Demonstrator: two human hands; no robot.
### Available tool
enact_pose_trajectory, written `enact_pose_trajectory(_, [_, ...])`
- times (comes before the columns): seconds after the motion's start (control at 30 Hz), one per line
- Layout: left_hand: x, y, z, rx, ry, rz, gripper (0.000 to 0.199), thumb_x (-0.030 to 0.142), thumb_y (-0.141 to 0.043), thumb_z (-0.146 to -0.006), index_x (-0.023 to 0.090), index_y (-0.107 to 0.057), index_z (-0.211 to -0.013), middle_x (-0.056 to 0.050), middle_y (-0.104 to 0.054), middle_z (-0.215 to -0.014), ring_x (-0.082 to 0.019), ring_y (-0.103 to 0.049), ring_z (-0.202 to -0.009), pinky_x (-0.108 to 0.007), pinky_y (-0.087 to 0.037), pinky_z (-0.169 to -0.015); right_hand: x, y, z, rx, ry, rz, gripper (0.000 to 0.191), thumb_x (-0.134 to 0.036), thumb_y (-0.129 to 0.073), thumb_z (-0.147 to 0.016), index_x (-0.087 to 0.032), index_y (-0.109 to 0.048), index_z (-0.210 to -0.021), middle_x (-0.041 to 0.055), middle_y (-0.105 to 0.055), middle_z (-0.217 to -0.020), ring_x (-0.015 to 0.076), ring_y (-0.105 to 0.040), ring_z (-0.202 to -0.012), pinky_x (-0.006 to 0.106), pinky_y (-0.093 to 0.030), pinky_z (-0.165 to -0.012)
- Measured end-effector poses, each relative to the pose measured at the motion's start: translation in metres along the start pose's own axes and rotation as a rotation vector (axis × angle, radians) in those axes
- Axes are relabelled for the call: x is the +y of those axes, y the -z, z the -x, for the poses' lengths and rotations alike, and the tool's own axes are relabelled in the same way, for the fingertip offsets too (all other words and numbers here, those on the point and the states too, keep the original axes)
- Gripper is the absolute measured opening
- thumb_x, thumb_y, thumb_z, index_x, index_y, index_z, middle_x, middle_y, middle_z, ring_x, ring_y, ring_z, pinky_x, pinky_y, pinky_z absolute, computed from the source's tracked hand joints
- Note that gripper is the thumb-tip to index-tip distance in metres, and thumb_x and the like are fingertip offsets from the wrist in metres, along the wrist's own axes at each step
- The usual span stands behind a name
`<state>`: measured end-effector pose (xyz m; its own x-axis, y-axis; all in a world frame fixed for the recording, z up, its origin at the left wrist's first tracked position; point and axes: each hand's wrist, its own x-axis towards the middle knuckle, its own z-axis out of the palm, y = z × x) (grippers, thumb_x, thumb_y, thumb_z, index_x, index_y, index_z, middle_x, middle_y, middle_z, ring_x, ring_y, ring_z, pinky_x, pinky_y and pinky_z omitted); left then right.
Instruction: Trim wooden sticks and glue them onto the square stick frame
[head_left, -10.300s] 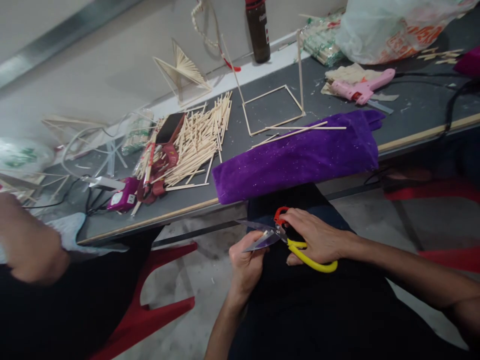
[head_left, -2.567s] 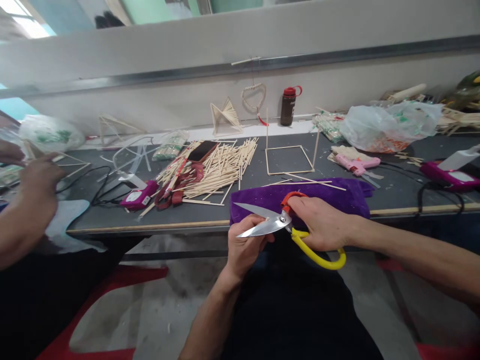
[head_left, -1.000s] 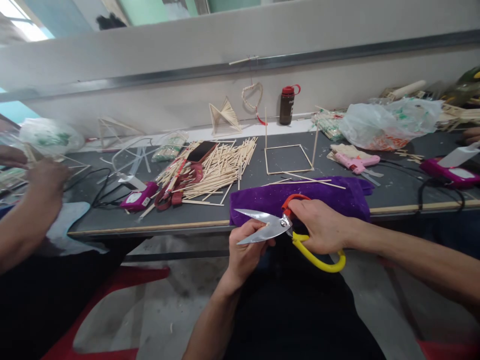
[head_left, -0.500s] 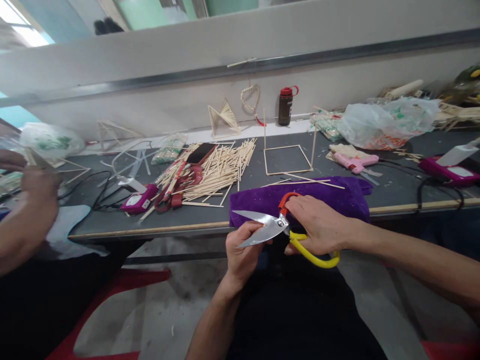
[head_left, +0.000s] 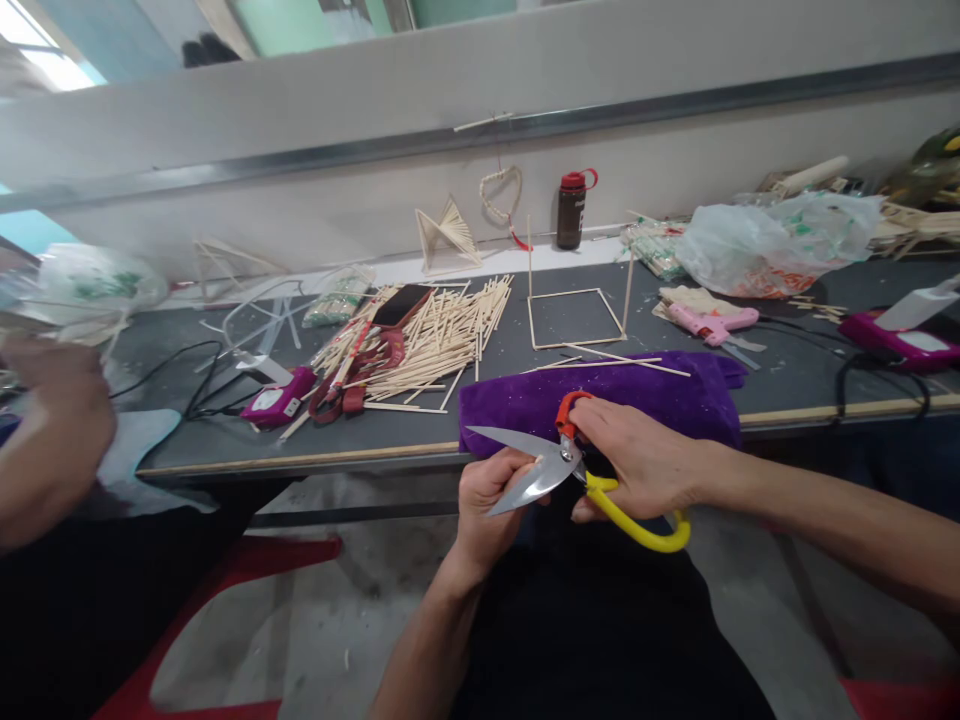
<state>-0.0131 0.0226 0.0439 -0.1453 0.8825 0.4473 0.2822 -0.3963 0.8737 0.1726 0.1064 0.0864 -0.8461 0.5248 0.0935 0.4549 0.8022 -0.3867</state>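
The left hand (head_left: 484, 505) pinches what seems a stick (head_left: 538, 459), mostly hidden, at the spread blades of the scissors (head_left: 531, 484), which the right hand (head_left: 637, 450) grips. Behind the cloth (head_left: 664, 398), the frame (head_left: 579, 343) has its base and two uprights; two corners are bare.

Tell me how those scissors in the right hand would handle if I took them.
The scissors would likely feel stiff and somewhat blade-heavy, since the metal blades are long and broad. Held loosely, they may swing about the pivot, as the blades stand apart. The smooth-looking yellow handle might be slightly slippery.
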Motion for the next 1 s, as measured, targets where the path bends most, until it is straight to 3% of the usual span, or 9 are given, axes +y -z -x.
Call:
enact_pose_trajectory(0.23, [-0.012, -0.003, 0.003, 0.025, 0.024, 0.110, 0.019, 0.011, -0.063, -0.078, 0.016, -0.064, -0.060, 0.002, -0.063, -0.054, -0.007, -0.050, -0.044, -0.017, -0.037, -0.046, 0.000, 0.001, -0.001, -0.037, -0.058, 0.016, 0.032, -0.033, -0.065, -0.068, -0.018, -0.045, -0.088, 0.0059, -0.056, -0.085, 0.0200, -0.051, -0.069, 0.034, -0.040, -0.063])
enact_pose_trajectory(0.53, [-0.028, -0.018, -0.012, 0.003, 0.213, 0.478, 0.022, 0.035, -0.064, -0.087, 0.015, -0.064, -0.078, 0.002, -0.056, -0.054, -0.005, -0.041, -0.043, -0.016, -0.026, -0.040, 0.009, 0.010, -0.005, -0.075, -0.195, -0.013, 0.032, -0.038, -0.061, -0.072, -0.017, -0.048, -0.095, 0.0089, -0.063, -0.090, 0.0244, -0.059, -0.075, 0.034, -0.041, -0.066])
enact_pose_trajectory(0.8, [-0.033, -0.032, -0.027, -0.010, 0.194, 0.491, 0.030, 0.038, -0.066, -0.085, 0.014, -0.061, -0.069, 0.002, -0.052, -0.051, -0.003, -0.037, -0.040, -0.016, -0.023, -0.038, 0.014, 0.021, -0.004, -0.129, -0.317, 0.036, 0.028, -0.041, -0.057, -0.077, -0.018, -0.048, -0.091, 0.0087, -0.064, -0.088, 0.0241, -0.060, -0.073, 0.031, -0.037, -0.060])
enact_pose_trajectory(1.0, [-0.037, -0.035, -0.028, 0.008, 0.215, 0.522, 0.025, 0.038, -0.069, -0.082, 0.014, -0.063, -0.078, 0.002, -0.056, -0.053, -0.003, -0.038, -0.039, -0.015, -0.025, -0.038, 0.019, 0.020, -0.004, -0.107, -0.322, 0.039, 0.028, -0.041, -0.058, -0.078, -0.019, -0.048, -0.092, 0.0078, -0.065, -0.089, 0.0234, -0.061, -0.075, 0.031, -0.036, -0.061])
